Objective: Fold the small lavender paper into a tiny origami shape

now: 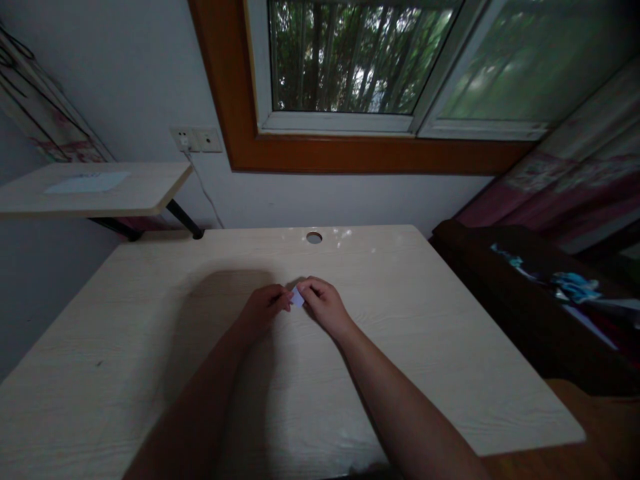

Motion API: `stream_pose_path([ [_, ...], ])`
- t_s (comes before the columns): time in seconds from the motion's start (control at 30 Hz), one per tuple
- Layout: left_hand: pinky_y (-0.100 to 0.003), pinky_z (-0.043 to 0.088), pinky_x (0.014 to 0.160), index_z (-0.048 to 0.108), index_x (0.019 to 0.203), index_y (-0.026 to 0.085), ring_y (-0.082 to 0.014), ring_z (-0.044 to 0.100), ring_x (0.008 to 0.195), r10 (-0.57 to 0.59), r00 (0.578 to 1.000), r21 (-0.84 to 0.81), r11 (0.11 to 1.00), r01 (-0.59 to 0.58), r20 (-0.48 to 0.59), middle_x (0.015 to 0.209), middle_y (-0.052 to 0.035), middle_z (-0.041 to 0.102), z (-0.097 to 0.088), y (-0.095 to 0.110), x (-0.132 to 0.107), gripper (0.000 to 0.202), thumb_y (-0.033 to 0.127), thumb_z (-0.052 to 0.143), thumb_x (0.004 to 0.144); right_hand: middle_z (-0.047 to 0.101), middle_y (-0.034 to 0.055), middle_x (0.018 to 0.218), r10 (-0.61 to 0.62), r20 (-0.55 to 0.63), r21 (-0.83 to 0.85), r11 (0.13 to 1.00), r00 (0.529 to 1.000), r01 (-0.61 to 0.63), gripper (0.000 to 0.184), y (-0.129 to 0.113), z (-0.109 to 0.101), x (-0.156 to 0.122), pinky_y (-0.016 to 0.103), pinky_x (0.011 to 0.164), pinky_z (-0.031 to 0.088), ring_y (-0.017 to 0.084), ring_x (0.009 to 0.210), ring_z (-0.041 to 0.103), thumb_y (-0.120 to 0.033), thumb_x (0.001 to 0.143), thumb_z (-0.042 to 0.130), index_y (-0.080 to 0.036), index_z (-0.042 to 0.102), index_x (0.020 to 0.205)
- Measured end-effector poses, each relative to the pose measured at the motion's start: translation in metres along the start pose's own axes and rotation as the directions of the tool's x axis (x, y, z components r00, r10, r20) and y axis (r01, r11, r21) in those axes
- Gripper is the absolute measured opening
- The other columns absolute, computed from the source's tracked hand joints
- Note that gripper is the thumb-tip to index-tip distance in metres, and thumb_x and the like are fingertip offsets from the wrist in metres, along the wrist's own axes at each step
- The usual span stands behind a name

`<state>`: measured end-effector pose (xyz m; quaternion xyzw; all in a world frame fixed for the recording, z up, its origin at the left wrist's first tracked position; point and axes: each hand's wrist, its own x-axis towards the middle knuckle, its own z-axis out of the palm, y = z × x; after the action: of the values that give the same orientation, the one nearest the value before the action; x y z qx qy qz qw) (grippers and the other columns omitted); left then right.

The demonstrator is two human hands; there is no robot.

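A small piece of pale lilac paper (297, 297), which looks folded, is held between my two hands over the desk (400, 320). My left hand (265, 305) pinches its left edge between thumb and fingers. On the other side my right hand (323, 300) grips the upper right part, with the thumb and fingertips closed on it. Parts of the paper are hidden behind the fingers. Both forearms reach in from the near side of the desk.
A raised shelf (165, 183) on black legs stands at the left, with a pale sheet (87, 182) on it. The desk has a round cable hole (314, 237) near its back edge. Dark brown furniture (500, 300) with cloth items stands right of the desk, below a curtain (575, 153).
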<state>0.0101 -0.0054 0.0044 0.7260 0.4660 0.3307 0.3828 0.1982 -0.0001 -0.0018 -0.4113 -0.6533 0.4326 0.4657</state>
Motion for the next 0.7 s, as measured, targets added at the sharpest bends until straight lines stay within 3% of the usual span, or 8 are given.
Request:
stream_pose_path([
  [0.2, -0.025, 0.044, 0.070, 0.065, 0.070, 0.017, -0.0151, 0.062, 0.069, 0.007, 1.000, -0.055, 0.998, -0.007, -0.013, 0.071, -0.0025, 0.067, -0.0008, 0.0036, -0.0017, 0.033, 0.039, 0.051, 0.091, 0.066, 0.0033, 0.082, 0.014, -0.011, 0.007, 1.000, 1.000, -0.014, 0.030, 0.0027, 0.0001, 0.0006, 0.026, 0.069, 0.046, 0.017, 0.078, 0.061, -0.044, 0.092, 0.053, -0.021, 0.069, 0.082],
  [0.37, -0.023, 0.041, 0.062, 0.068, 0.076, 0.017, -0.0137, 0.056, 0.065, -0.027, 0.999, -0.030, 0.999, 0.026, -0.031, 0.071, -0.0001, 0.065, -0.0001, 0.0070, -0.0020, 0.022, 0.037, 0.061, 0.083, 0.066, 0.0029, 0.080, -0.006, -0.007, -0.013, 1.000, 1.000, 0.006, 0.030, 0.0024, 0.0004, 0.0008, 0.026, 0.070, 0.046, 0.017, 0.078, 0.061, -0.044, 0.092, 0.054, -0.021, 0.069, 0.082],
  [0.7, -0.024, 0.044, 0.068, 0.070, 0.075, 0.017, -0.0151, 0.061, 0.069, -0.035, 0.998, -0.016, 0.999, 0.035, -0.043, 0.073, -0.0024, 0.069, -0.0012, 0.0004, -0.0023, 0.031, 0.042, 0.057, 0.087, 0.066, 0.0026, 0.077, -0.044, -0.030, -0.079, 0.996, 0.999, 0.042, 0.029, 0.0028, 0.0013, 0.0014, 0.025, 0.068, 0.043, 0.016, 0.073, 0.058, -0.042, 0.092, 0.056, -0.019, 0.070, 0.082],
])
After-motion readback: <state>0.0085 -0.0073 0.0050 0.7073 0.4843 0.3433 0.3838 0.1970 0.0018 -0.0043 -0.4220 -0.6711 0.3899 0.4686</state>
